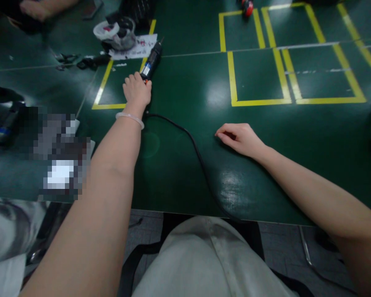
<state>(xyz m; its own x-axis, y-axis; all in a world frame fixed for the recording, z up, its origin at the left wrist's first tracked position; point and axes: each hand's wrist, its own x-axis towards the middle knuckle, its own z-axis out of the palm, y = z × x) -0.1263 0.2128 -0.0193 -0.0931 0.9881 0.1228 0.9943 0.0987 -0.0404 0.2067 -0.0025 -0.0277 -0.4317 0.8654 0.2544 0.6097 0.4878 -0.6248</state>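
My left hand (136,90) is wrapped round the rear of a corded electric screwdriver (151,64), which lies on the green table with its bit pointing away from me. A black cord (195,142) runs from it across the table to the front edge. Further right, my right hand (241,138) rests on the table, fingers curled and the thumb tip close to the index fingertip. Nothing shows in it.
Beyond the screwdriver, a plastic cup with a white liner (117,35) stands on a paper sheet (145,45). Yellow tape (261,102) marks rectangles on the tabletop. Another power tool (3,128) lies at left, beside blurred-out items. Another person's hand (35,10) shows at upper left.
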